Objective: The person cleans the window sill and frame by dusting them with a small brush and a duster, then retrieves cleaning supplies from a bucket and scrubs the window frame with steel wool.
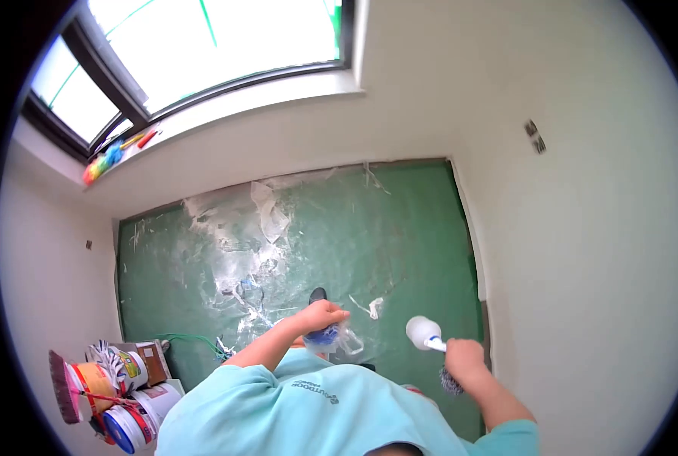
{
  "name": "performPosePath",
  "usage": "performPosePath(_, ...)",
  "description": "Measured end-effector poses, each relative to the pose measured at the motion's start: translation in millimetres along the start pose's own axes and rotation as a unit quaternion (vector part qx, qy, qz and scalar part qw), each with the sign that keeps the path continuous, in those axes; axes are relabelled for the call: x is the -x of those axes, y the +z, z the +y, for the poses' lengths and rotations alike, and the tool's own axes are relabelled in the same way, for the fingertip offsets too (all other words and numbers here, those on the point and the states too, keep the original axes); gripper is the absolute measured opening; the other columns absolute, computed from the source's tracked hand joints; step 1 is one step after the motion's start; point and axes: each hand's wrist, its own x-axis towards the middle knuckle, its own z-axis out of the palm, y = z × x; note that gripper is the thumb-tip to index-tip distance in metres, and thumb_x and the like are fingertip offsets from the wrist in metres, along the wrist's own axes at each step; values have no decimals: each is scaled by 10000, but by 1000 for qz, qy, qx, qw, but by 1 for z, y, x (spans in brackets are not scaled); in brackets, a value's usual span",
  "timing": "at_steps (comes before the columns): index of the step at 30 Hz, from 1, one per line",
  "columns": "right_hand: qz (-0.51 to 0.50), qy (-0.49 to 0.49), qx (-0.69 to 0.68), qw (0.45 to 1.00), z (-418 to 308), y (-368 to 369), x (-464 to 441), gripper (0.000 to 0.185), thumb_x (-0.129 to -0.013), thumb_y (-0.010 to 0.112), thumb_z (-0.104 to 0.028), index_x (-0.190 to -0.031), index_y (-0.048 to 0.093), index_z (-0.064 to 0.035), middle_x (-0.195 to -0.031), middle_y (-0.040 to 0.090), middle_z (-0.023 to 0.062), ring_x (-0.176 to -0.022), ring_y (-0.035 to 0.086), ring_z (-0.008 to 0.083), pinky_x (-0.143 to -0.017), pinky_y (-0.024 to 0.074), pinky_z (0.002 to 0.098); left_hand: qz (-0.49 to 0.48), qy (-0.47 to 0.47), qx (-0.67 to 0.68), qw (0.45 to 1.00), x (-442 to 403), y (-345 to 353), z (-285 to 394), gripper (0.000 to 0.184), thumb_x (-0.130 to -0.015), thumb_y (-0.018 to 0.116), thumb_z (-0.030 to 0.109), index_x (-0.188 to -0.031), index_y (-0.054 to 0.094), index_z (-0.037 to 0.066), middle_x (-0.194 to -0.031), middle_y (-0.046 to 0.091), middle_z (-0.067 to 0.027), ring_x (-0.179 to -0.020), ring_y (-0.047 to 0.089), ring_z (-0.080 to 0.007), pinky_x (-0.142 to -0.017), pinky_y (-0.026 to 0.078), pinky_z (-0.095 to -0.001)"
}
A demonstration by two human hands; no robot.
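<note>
My left hand [323, 315] is in front of my shirt with its fingers closed on a crumpled clear plastic piece with blue in it [326, 335]. Part of that plastic hangs loose to the right of the fingers. On the other side, my right hand [466, 357] is closed around the handle of a white, round-headed tool [423, 333]. Its pale head points left, away from the fist, and a bit of blue shows near the neck. Just below this hand is a grey, fuzzy-looking thing [450, 381]; whether it belongs to the tool I cannot tell.
Green sheeting [415, 228] with white dust and scraps covers the floor. Several buckets [153, 403], a broom [65, 387] and striped gloves [109, 363] crowd the lower left. A colourful duster [105, 162] and a red-handled tool [148, 139] lie on the windowsill [255, 102].
</note>
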Motion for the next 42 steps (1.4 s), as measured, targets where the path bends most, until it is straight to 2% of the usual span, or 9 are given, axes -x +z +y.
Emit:
performPosePath(3,56,-51,62,995,-46,-87,-62,122,-745,507,-97,-763,624,-66,-737,649,123,-699,643,285,-608,514,385,58,21,132,989,15,-86,-17,332,-867,557,334,-781,619,20,-674,550,11,-643,488,-87,-613,422,-274)
performPosePath(9,149,-117,145,971,-134,-250,-190,137,-753,509,-113,-758,641,-77,-753,647,120,-724,639,288,-638,511,389,199,120,228,945,30,-227,-64,222,-866,555,241,-864,611,26,-732,544,28,-687,484,-66,-634,414,-238)
performPosePath(14,226,-160,183,943,-191,-360,-292,137,-734,540,-110,-760,674,-99,-796,651,96,-781,640,272,-667,517,373,268,157,328,892,31,-291,-54,179,-864,556,190,-903,599,22,-763,544,33,-697,477,-58,-640,399,-209)
performPosePath(21,205,-194,259,924,-270,-494,-436,167,-759,572,-145,-856,705,-120,-899,673,75,-873,644,238,-704,521,345,354,167,356,849,-16,-378,-53,177,-869,560,183,-899,599,13,-767,549,30,-696,479,-50,-629,390,-192)
performPosePath(25,231,-254,254,904,-295,-542,-530,145,-748,563,-120,-801,696,-95,-826,668,99,-807,650,258,-669,523,357,428,160,354,816,-42,-439,-43,162,-873,550,169,-895,600,16,-768,555,24,-694,484,-49,-625,393,-191)
performPosePath(28,172,-245,265,917,-317,-589,-579,193,-770,607,-161,-931,692,-97,-963,667,75,-916,635,224,-718,510,330,422,116,449,779,-57,-470,-33,148,-879,544,158,-899,604,24,-765,562,20,-683,492,-53,-617,401,-198)
performPosePath(31,169,-271,261,911,-335,-616,-636,210,-770,621,-167,-957,690,-101,-976,665,58,-928,633,229,-711,516,343,435,103,504,739,-78,-501,-13,138,-884,552,159,-890,603,31,-758,571,13,-666,506,-61,-602,412,-207)
performPosePath(38,122,-319,300,891,-375,-670,-680,217,-777,612,-163,-973,686,-107,-1011,658,63,-923,630,213,-689,515,332,436,94,505,738,-116,-565,29,143,-891,541,160,-881,598,29,-767,574,5,-678,511,-65,-617,415,-207)
performPosePath(42,153,-365,288,872,-361,-667,-696,189,-769,597,-128,-931,688,-98,-992,640,77,-902,627,226,-694,519,333,405,119,448,788,-139,-608,54,169,-888,536,173,-871,603,18,-760,571,3,-683,504,-72,-623,414,-216)
